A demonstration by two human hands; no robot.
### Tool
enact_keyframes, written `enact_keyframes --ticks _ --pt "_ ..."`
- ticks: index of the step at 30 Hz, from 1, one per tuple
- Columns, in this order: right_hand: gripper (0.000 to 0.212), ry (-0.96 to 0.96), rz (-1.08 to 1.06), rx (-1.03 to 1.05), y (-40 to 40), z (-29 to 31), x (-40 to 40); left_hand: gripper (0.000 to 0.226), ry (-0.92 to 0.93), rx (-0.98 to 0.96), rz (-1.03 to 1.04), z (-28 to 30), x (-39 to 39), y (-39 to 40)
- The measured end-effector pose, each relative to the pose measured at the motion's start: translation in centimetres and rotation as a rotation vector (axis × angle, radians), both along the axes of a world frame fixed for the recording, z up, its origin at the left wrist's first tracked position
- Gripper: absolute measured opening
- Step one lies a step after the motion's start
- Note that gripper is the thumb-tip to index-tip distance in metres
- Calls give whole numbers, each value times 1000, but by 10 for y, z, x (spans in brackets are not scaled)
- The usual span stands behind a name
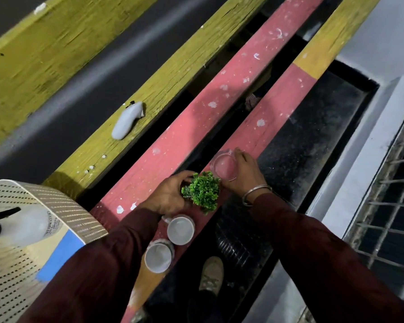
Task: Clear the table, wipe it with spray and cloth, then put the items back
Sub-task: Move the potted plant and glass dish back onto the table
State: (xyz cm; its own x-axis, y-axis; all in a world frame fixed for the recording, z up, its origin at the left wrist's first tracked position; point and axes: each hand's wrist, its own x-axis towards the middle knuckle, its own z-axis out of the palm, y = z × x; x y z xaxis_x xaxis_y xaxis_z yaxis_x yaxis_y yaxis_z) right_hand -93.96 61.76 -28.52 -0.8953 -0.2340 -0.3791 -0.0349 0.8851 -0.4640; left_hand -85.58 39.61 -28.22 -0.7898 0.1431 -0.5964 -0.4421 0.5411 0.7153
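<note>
Head view, looking steeply down on a slatted wooden table point(191, 127) made of long planks, some painted pink-red and some yellow-green, with dark gaps between them. The left hand point(167, 197) has its fingers curled round the base of a small green plant point(202, 191), which stands on a pink plank; the pot itself is hidden under the leaves. The right hand point(244, 173) has its fingers wrapped round the far side of a clear glass point(224, 166), which sits on the neighbouring pink plank just beyond the plant; whether the glass rests on the wood or is lifted off it cannot be told. A metal bangle point(254, 194) circles the right wrist, and both arms wear dark maroon sleeves.

Just nearer than the plant, two white mugs point(180, 230) stand side by side on the same plank, mouths up, the nearer mug point(158, 257) touching the farther one. At lower left a cream perforated basket point(63, 206) holds a translucent spray bottle point(26, 226) with a black trigger head, and a blue cloth point(61, 255) lies beside the bottle. A pale grey lump point(127, 120) lies on a yellow-green plank, well apart from the hands. Below the table, a shoe point(211, 273) shows on the dark floor.
</note>
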Motion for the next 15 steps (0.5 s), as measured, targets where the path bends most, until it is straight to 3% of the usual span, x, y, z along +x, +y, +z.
enact_keyframes --ticks 3,6,15 --pt "112 25 29 25 0 1 0 74 107 -14 -61 -2 -4 6" --pt "109 71 68 67 -4 -1 4 74 230 -102 -128 -10 0 6" --pt "84 94 21 121 -12 6 5 74 435 -187 -43 -8 5 31"
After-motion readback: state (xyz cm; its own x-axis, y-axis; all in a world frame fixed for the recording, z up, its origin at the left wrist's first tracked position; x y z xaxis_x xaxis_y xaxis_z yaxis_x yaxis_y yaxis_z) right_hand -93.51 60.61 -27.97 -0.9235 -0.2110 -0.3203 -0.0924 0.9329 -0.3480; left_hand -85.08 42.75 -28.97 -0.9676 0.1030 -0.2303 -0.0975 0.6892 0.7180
